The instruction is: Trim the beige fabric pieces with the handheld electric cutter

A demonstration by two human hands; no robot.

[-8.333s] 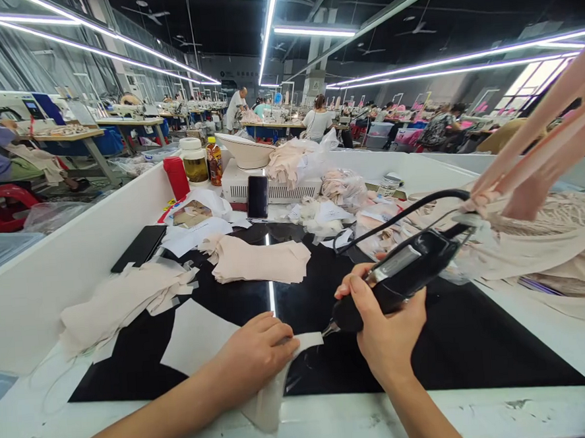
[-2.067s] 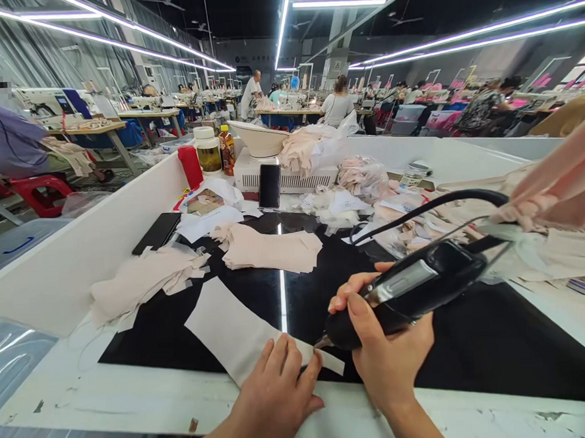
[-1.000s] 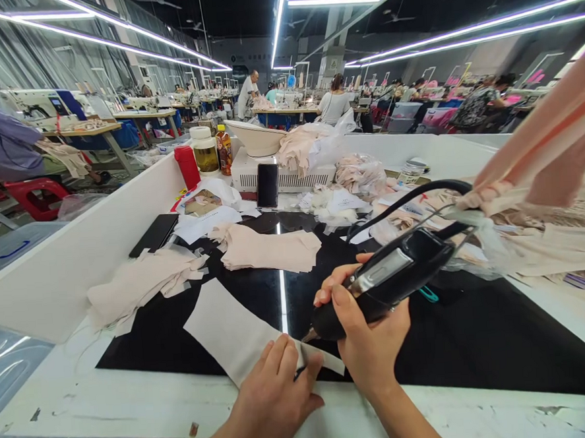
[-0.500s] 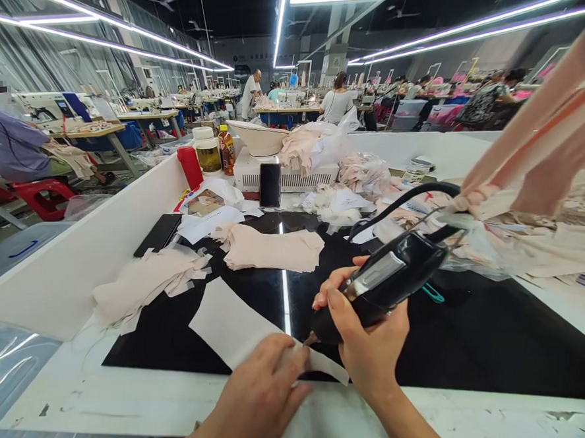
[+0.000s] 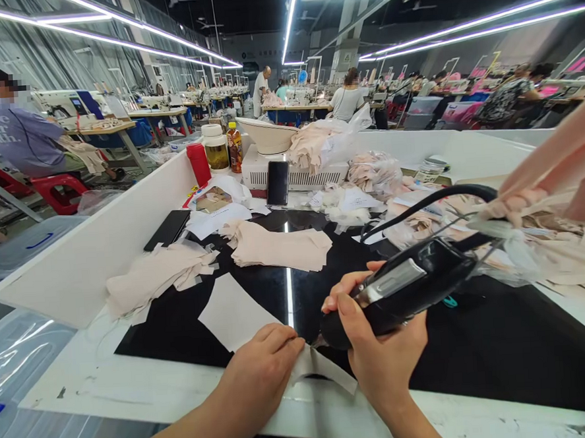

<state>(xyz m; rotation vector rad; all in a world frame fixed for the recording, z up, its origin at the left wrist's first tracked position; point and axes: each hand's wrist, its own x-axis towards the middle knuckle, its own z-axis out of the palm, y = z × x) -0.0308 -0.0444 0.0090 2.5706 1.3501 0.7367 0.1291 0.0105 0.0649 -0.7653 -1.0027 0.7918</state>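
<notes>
A pale panel of fabric or paper with curved edges lies near the front of the black mat. Its front strip bends upward where my left hand pinches its edge, fingers pressed together. My right hand is wrapped round a black corded hand tool with a silvery plate on its side. The tool slants down to the left. Its small tip is at the panel's edge, just right of my left fingertips; whether it touches cannot be made out.
Stacked pale-pink fabric pieces and a looser pile lie behind the panel. A phone leans on a white box. Pink cloth strips hang at right by the cable. A white side wall borders the left.
My left fingers have closed from lying flat on the panel to pinching its edge, and the front strip has lifted and creased. The tool stays in my right hand. The view has shifted slightly.
</notes>
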